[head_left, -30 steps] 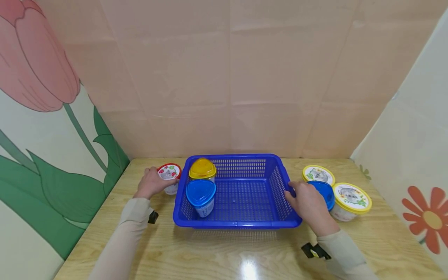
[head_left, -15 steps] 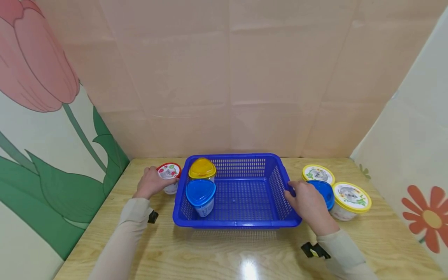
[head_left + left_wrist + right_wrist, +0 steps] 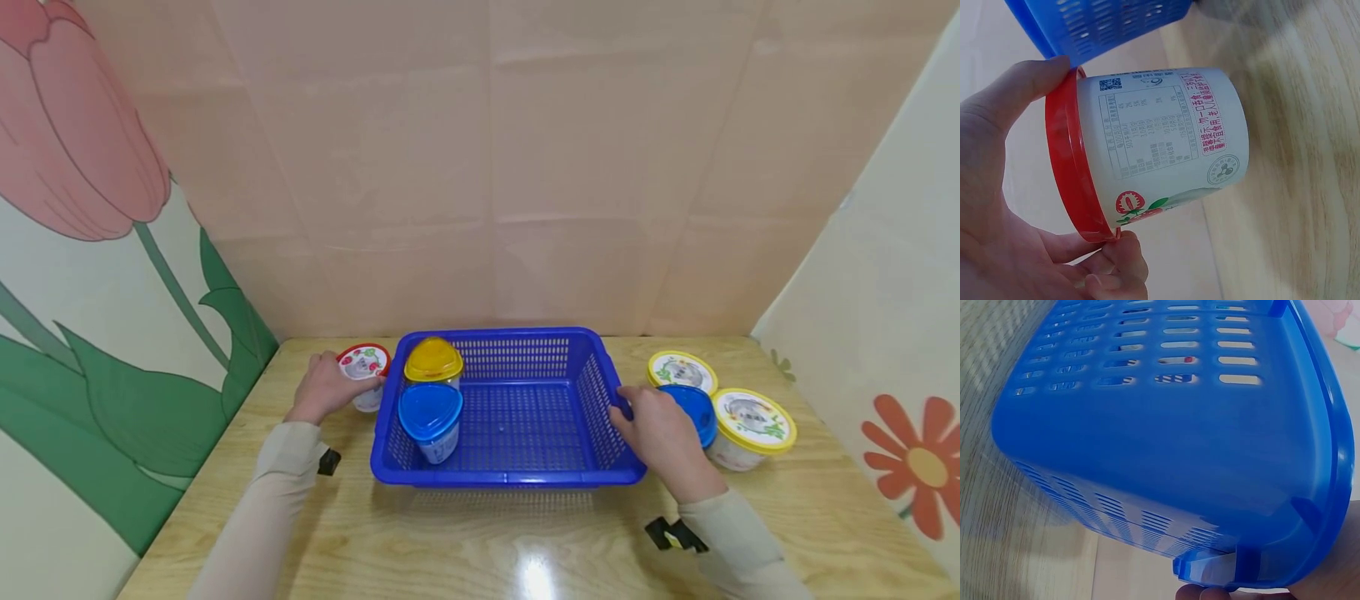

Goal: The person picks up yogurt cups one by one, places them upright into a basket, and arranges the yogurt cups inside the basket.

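Note:
My left hand (image 3: pixel 324 390) holds a white cup (image 3: pixel 1166 137) by its red lid (image 3: pixel 1075 162), left of the blue basket (image 3: pixel 525 480). In the left wrist view the thumb lies on one side of the lid and the fingers on the other; the cup's base is close over the table. My right hand (image 3: pixel 663 433) grips the basket's right rim, with fingertips (image 3: pixel 1210 594) showing below that rim in the right wrist view. Inside the basket, at its left end, stand a yellow-lidded cup (image 3: pixel 435 360) and a blue-lidded cup (image 3: pixel 431 414).
Right of my right hand stand two tubs with yellow-rimmed lids, a rear tub (image 3: pixel 682 373) and a front tub (image 3: pixel 753 421). A blue-lidded container (image 3: pixel 693 412) sits between them, partly behind the hand. A papered wall (image 3: pixel 487 208) closes off the back of the wooden table (image 3: pixel 450 542).
The red-lidded cup has risen very slightly in my left hand, its lid tipping a little. My right hand and the basket have stayed in place.

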Demonstrator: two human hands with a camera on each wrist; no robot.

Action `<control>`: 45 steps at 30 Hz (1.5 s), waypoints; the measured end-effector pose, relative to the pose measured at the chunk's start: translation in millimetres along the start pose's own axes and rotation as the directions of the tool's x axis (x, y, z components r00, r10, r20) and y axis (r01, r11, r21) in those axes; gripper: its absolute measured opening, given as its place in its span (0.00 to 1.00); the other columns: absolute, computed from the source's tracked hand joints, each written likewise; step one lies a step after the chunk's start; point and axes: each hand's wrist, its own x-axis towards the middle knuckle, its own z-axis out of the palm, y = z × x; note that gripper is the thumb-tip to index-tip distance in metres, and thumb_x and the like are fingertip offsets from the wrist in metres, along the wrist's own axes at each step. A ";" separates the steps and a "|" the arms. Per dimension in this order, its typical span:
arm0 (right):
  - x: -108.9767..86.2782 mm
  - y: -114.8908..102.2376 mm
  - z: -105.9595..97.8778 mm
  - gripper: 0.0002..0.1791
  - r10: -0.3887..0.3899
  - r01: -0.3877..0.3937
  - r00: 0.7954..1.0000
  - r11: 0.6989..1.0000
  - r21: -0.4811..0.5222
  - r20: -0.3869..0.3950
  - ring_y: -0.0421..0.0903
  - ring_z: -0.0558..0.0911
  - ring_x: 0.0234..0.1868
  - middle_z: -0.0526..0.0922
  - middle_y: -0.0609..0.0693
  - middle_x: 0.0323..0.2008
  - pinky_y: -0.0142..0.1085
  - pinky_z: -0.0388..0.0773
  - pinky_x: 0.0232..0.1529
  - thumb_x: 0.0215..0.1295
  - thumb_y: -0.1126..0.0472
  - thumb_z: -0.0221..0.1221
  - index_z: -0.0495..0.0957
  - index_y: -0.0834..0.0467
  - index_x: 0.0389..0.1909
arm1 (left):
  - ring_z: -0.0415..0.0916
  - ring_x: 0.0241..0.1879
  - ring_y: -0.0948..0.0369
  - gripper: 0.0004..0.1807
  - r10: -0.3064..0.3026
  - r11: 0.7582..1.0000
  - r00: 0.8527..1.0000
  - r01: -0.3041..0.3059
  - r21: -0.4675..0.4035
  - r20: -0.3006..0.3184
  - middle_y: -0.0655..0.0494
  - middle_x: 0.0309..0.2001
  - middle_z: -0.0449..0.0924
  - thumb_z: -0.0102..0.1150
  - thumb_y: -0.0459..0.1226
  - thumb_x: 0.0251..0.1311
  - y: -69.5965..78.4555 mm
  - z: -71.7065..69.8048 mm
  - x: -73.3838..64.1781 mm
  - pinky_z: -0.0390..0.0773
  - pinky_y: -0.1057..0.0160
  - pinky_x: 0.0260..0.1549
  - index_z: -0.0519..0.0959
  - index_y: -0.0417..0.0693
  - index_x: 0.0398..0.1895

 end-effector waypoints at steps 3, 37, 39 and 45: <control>0.1 -0.4 -0.2 0.22 0.005 -0.005 1.000 1.000 0.000 0.009 0.68 0.82 0.46 0.82 0.71 0.46 0.60 0.80 0.43 0.67 0.59 0.62 0.79 0.73 0.53 | 0.69 0.50 0.43 0.56 0.004 1.000 1.000 -0.004 -0.003 -0.005 0.34 0.55 0.66 0.69 0.65 0.49 1.6 -0.6 -0.8 0.78 0.44 0.51 0.61 0.29 0.65; -2.3 -0.6 1.3 0.21 -0.022 0.022 0.999 1.000 -0.003 -0.033 0.65 0.83 0.42 0.82 0.70 0.43 0.58 0.81 0.40 0.67 0.59 0.62 0.79 0.73 0.52 | 0.69 0.50 0.41 0.61 0.006 1.000 0.998 -0.005 0.014 -0.056 0.32 0.56 0.64 0.68 0.68 0.47 6.8 -14.0 -10.7 0.77 0.41 0.51 0.59 0.27 0.66; -2.4 -0.5 1.3 0.21 -0.026 0.026 0.999 1.000 -0.004 -0.037 0.65 0.83 0.41 0.82 0.70 0.42 0.58 0.81 0.40 0.66 0.60 0.62 0.79 0.73 0.51 | 0.69 0.50 0.40 0.61 0.005 1.000 0.998 -0.004 0.013 -0.058 0.32 0.56 0.63 0.68 0.68 0.47 6.8 -14.2 -11.3 0.77 0.41 0.51 0.59 0.27 0.66; -2.5 0.1 1.2 0.21 -0.038 0.038 0.998 0.999 -0.005 -0.049 0.65 0.83 0.39 0.83 0.69 0.41 0.58 0.80 0.38 0.66 0.60 0.62 0.79 0.73 0.51 | 0.68 0.50 0.40 0.61 0.006 1.000 0.996 -0.005 0.011 -0.084 0.32 0.56 0.64 0.68 0.67 0.47 9.3 -17.1 -14.6 0.77 0.41 0.51 0.59 0.27 0.67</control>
